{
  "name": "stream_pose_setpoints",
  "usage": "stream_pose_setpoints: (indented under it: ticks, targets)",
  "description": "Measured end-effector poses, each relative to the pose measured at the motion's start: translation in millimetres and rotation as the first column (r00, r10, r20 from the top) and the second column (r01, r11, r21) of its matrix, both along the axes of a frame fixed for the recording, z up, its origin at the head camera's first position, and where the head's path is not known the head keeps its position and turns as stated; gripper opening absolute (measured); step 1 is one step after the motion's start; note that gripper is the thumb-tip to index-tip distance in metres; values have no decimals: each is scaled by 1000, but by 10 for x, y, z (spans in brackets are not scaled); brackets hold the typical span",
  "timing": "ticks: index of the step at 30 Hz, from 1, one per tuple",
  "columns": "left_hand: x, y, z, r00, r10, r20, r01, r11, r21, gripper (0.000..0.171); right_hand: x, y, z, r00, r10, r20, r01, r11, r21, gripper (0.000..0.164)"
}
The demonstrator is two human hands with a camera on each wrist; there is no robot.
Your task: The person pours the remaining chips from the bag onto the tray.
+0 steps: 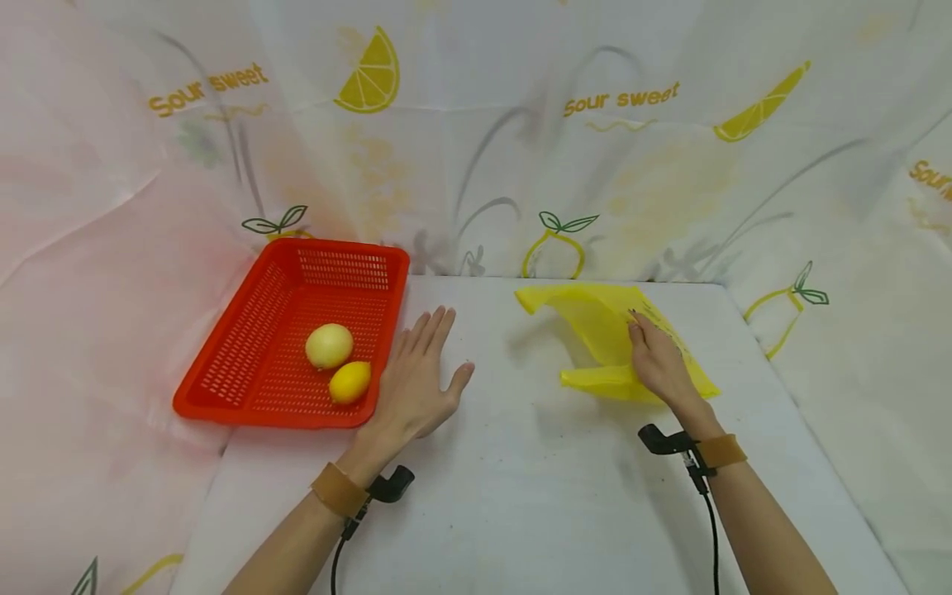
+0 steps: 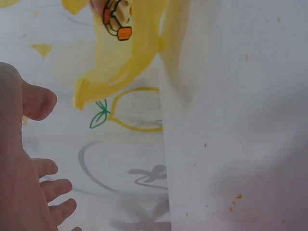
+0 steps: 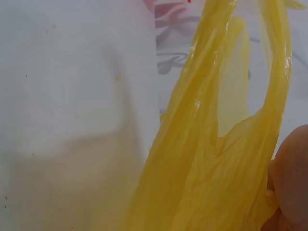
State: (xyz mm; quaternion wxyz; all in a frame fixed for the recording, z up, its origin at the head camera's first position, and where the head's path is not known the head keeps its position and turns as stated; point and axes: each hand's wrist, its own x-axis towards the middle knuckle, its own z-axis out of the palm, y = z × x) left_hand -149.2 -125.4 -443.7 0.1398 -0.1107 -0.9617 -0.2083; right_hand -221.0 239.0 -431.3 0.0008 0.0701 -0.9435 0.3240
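My right hand (image 1: 658, 359) pinches a thin yellow plastic bag (image 1: 595, 310) at its side, above the right part of the table. The bag's two handles point left, and a dark print runs along its far side. In the right wrist view the bag (image 3: 192, 159) hangs creased with its handles upward, and only part of the hand (image 3: 294, 178) shows. My left hand (image 1: 416, 380) holds nothing, its fingers straight and its thumb spread, right beside the red basket. The left wrist view shows that hand (image 2: 19, 168) with the bag (image 2: 122, 65) beyond it.
A red slotted plastic basket (image 1: 275, 330) stands at the left of the white table (image 1: 506, 496). In it lie a pale yellow round fruit (image 1: 330, 346) and a lemon (image 1: 350, 383). Lemon-printed cloth (image 1: 476, 165) hangs behind the table. Small crumbs dot the tabletop.
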Motion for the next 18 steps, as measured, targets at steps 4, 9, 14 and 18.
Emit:
stream_pose_setpoints:
  ticks: [4, 9, 14, 18]
  targets:
    - [17, -73, 57, 1000, 8, 1, -8, 1000, 9, 81, 9, -25, 25, 999, 8, -40, -8, 1000, 2, 55]
    - [27, -204, 130, 1000, 23, 13, -23, 999, 25, 80, 35, -33, 29, 999, 11, -42, -10, 1000, 14, 53]
    - [23, -370, 221, 998, 66, 14, -67, 997, 41, 80, 22, -64, 39, 998, 22, -58, -21, 1000, 17, 52]
    - [-1, -530, 286, 996, 94, 13, -94, 994, 62, 79, 20, -70, 53, 997, 33, -64, -33, 999, 4, 51]
